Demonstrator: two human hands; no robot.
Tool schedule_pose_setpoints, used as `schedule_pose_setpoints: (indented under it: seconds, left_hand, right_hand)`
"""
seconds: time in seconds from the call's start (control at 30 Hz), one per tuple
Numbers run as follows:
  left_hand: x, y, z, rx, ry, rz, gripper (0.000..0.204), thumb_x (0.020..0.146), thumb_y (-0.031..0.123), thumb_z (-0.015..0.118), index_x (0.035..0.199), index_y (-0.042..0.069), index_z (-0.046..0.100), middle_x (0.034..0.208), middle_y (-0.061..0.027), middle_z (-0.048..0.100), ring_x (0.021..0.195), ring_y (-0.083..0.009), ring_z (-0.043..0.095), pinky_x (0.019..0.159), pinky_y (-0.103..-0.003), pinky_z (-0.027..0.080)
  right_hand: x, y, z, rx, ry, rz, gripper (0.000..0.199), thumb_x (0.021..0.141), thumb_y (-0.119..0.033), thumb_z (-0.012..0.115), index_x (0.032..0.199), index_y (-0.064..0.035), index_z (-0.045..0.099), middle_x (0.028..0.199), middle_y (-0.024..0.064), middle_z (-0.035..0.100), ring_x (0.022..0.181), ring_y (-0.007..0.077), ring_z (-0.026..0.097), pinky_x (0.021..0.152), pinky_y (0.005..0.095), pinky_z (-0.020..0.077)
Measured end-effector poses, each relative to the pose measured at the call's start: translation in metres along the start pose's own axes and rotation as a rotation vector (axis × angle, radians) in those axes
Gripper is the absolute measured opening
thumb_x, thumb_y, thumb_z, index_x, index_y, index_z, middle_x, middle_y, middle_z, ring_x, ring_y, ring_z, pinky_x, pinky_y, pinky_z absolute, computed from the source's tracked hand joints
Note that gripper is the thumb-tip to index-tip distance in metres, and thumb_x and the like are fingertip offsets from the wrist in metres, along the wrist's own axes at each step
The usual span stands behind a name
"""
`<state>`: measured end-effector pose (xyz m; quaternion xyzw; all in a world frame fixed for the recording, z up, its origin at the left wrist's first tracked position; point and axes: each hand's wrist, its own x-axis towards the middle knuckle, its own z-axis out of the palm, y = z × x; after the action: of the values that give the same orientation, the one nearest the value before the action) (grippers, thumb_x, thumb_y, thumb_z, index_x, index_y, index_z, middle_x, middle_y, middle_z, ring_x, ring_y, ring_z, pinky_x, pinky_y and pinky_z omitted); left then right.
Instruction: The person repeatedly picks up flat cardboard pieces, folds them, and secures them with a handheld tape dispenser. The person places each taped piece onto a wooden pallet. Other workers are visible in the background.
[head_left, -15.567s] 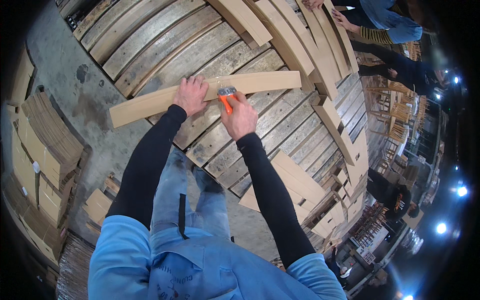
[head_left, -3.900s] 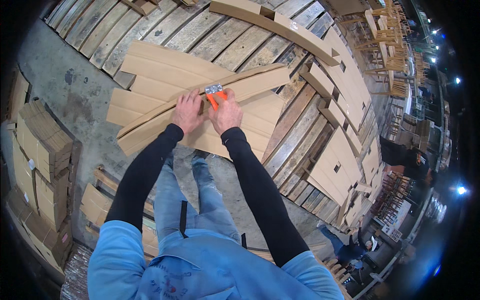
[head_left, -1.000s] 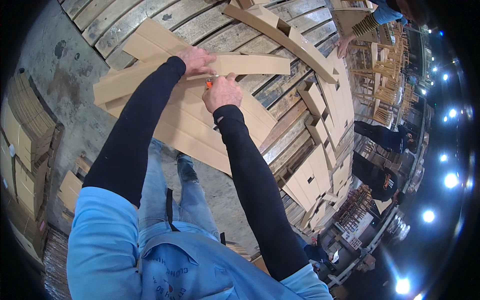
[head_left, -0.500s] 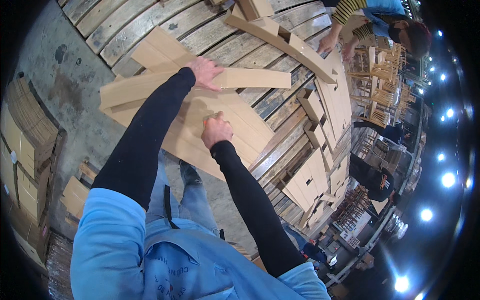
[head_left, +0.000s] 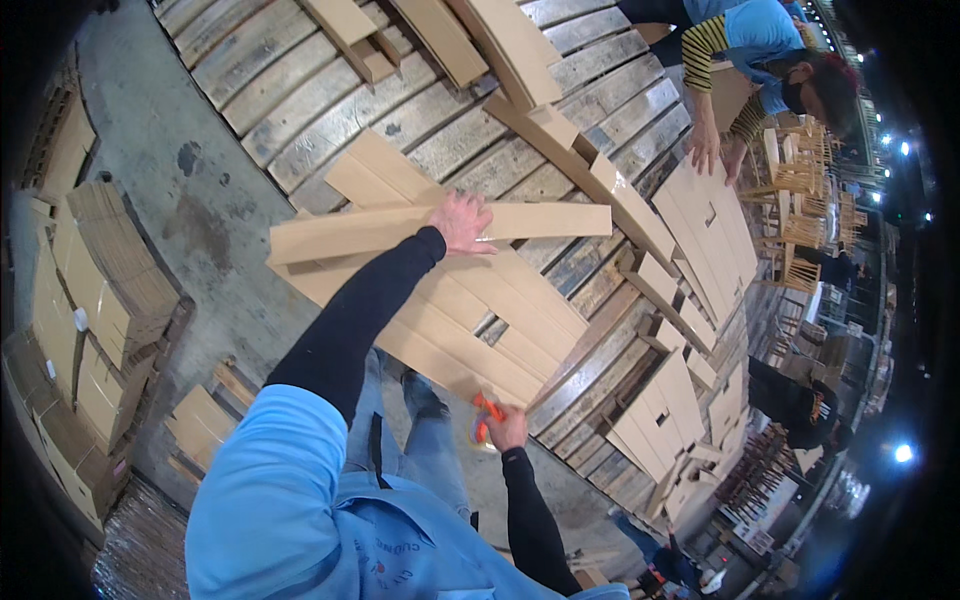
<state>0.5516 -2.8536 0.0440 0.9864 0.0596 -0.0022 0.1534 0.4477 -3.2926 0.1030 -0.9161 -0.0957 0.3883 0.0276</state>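
Note:
A flat cardboard sheet [head_left: 455, 320] with folded creases and a rectangular cutout lies on a slatted wooden surface. Across its far part runs a long cardboard strip [head_left: 550, 220]. My left hand [head_left: 462, 222] rests on this strip, pressing it with fingers spread, thumb on the near side. A shiny bit of clear tape shows beside the thumb. Closer to me, just past the sheet's near edge, my right hand [head_left: 507, 427] is closed on an orange tape dispenser [head_left: 486, 410], partly hidden by the fingers.
Folded cardboard pieces [head_left: 590, 180] lie along the slatted wooden table [head_left: 330, 130]. At upper right a co-worker's hands [head_left: 705, 145] touch another cardboard sheet [head_left: 710, 225]. Stacks of flat cardboard [head_left: 120, 270] stand on the floor at left. Wooden chairs [head_left: 795, 190] are beyond the table.
My right hand has moved from over the sheet toward me, past its near edge, with the tape dispenser, uncovering the cutout. My left hand stays on the strip. The whole view has shifted.

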Motion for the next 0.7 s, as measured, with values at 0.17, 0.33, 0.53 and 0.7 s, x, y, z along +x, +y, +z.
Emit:
schedule_pose_setpoints:
  seconds: [0.17, 0.33, 0.53, 0.7]
  left_hand:
    - [0.008, 0.002, 0.013, 0.013, -0.018, -0.008, 0.048, 0.08, 0.049, 0.071, 0.103, 0.008, 0.066, 0.115, -0.0258, 0.06, 0.095, -0.0381, 0.066, 0.077, -0.053, 0.054]
    - [0.007, -0.027, -0.051, 0.11, -0.261, 0.255, 0.051, 0.067, 0.04, 0.08, 0.103, 0.008, 0.064, 0.105, -0.026, 0.062, 0.075, -0.0409, 0.068, 0.065, -0.052, 0.056]
    - [0.034, -0.115, -0.224, 0.565, 0.009, 0.103, 0.047, 0.073, 0.014, 0.075, 0.119, 0.012, 0.064, 0.137, -0.0221, 0.055, 0.126, -0.0386, 0.053, 0.103, -0.05, 0.046]
    - [-0.025, -0.105, -0.192, 0.332, 0.436, -0.32, 0.055, 0.08, 0.03, 0.08, 0.127, 0.011, 0.06, 0.155, -0.0208, 0.038, 0.141, -0.0413, 0.037, 0.113, -0.054, 0.034]
  right_hand:
    - [-0.022, 0.034, 0.014, 0.215, 0.012, 0.01, 0.05, 0.071, -0.032, 0.081, 0.116, -0.0093, 0.075, 0.124, 0.0205, 0.064, 0.115, 0.0361, 0.063, 0.102, 0.0449, 0.0498]
    - [-0.022, 0.095, 0.036, 0.541, 0.174, 0.018, 0.051, 0.071, -0.028, 0.084, 0.116, -0.0061, 0.075, 0.118, 0.0212, 0.066, 0.114, 0.0357, 0.063, 0.103, 0.0429, 0.0492]
    - [-0.02, 0.154, 0.01, 0.319, 0.347, 0.007, 0.043, 0.072, -0.022, 0.081, 0.112, -0.0084, 0.076, 0.113, 0.0216, 0.068, 0.107, 0.0354, 0.064, 0.099, 0.0443, 0.051]
    - [0.032, 0.198, 0.002, 0.906, 0.561, 0.056, 0.045, 0.085, -0.01, 0.07, 0.128, 0.0025, 0.062, 0.102, 0.0116, 0.07, 0.09, 0.0222, 0.067, 0.081, 0.0329, 0.0538]
